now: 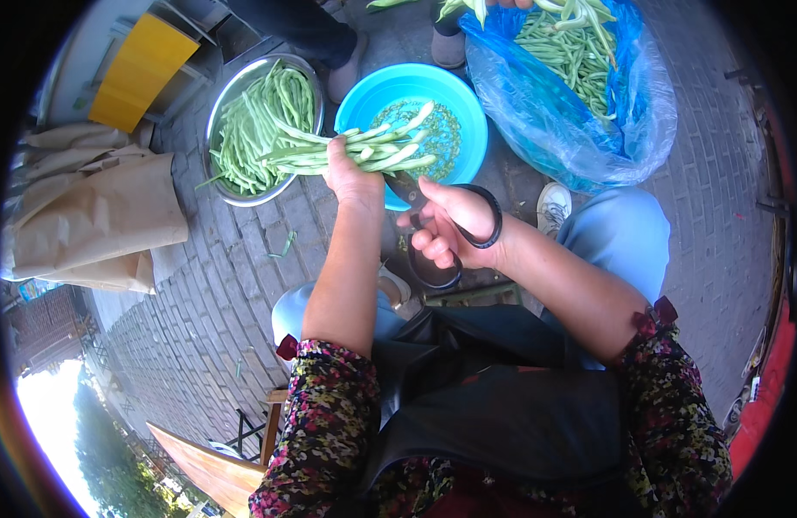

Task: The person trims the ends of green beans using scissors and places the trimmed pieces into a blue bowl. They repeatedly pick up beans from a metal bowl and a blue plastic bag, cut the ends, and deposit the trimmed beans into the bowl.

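Observation:
My left hand (353,173) grips a bunch of long green beans (392,147) by the middle, above the near left rim of a turquoise plastic basin (471,123). Cut bean ends (445,139) lie scattered over the bottom of that basin. In my right hand (453,220) is a pair of black-handled scissors (486,241), one loop around the base of my thumb. Their blades reach under the bunch, close to my left hand; the blade tips are hidden behind the beans. A steel bowl (211,129) heaped with long green beans (259,136) stands to the left.
A blue and clear plastic bag (547,139) full of green beans (570,58) lies at the right. Another person's hand (512,3) shows above it, and their shoes (347,71) are behind the basin. Brown paper-like sheeting (107,213) and a yellow panel (143,71) are at left.

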Action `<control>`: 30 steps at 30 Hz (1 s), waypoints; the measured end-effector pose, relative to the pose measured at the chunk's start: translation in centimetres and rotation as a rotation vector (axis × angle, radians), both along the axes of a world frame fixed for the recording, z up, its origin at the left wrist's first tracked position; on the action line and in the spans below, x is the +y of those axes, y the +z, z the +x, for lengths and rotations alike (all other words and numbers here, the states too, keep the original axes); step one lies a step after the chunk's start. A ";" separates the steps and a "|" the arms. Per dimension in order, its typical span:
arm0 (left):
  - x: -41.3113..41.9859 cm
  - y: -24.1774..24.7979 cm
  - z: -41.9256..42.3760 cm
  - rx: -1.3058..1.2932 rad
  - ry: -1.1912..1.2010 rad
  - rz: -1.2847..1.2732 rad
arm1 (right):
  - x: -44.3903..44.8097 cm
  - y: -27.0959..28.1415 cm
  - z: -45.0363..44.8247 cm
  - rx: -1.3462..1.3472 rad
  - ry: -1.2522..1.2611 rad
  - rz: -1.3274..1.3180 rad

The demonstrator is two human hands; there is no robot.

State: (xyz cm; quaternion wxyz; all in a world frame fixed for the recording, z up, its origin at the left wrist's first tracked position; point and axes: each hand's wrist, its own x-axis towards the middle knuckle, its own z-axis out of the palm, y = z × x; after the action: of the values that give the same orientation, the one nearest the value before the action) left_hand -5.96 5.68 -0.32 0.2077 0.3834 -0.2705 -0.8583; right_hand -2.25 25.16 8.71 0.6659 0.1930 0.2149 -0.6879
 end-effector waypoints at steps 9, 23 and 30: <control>1.0 0.2 -0.3 -0.068 0.057 -0.059 | -0.8 -1.0 0.7 0.322 0.065 0.196; -4.0 7.5 0.3 0.578 -0.213 0.435 | 0.8 0.1 3.3 1.294 0.081 0.229; -2.5 12.9 1.7 1.005 -0.165 0.956 | 1.0 1.2 3.8 1.271 0.100 0.123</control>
State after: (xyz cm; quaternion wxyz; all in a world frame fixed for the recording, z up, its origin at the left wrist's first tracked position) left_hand -4.23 3.21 12.55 0.0503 -0.0329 0.2374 -0.9696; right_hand 1.56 26.20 9.96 0.4275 -0.2247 0.6156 -0.6227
